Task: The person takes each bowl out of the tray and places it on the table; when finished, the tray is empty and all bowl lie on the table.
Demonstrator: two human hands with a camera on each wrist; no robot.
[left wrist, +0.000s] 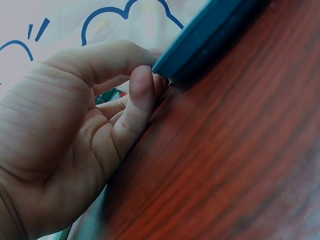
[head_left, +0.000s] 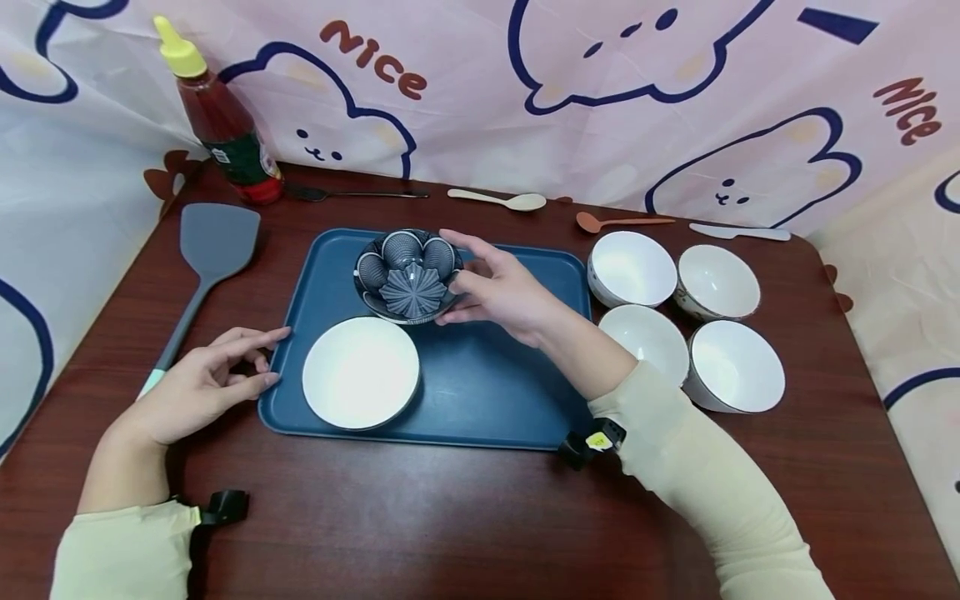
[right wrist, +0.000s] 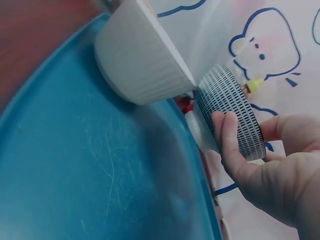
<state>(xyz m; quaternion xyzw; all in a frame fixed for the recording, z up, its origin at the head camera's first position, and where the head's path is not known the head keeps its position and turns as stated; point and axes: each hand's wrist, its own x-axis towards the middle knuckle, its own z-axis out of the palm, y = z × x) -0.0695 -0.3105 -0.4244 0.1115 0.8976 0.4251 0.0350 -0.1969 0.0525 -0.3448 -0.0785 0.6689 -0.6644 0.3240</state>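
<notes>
My right hand (head_left: 498, 287) grips the side of a dark bowl (head_left: 412, 292) with a grey flower pattern inside, over the back of the blue tray (head_left: 495, 400). In the right wrist view, fingers and thumb span this bowl's black-and-white checked outer wall (right wrist: 232, 110); a white rounded part shows beneath it. A white bowl (head_left: 361, 372) stands upright on the tray in front of the dark one, its ribbed side (right wrist: 137, 57) facing the right wrist camera. At the tray's left rim (left wrist: 180, 47), my left hand (head_left: 217, 375) holds the edge with thumb and index finger.
Several white bowls (head_left: 632, 268) stand grouped right of the tray. A grey spatula (head_left: 217, 242) lies left. Along the back are a sauce bottle (head_left: 228, 129), a dark fork (head_left: 352, 194), a cream spoon (head_left: 498, 200), a brown spoon (head_left: 622, 222) and a white knife (head_left: 740, 232).
</notes>
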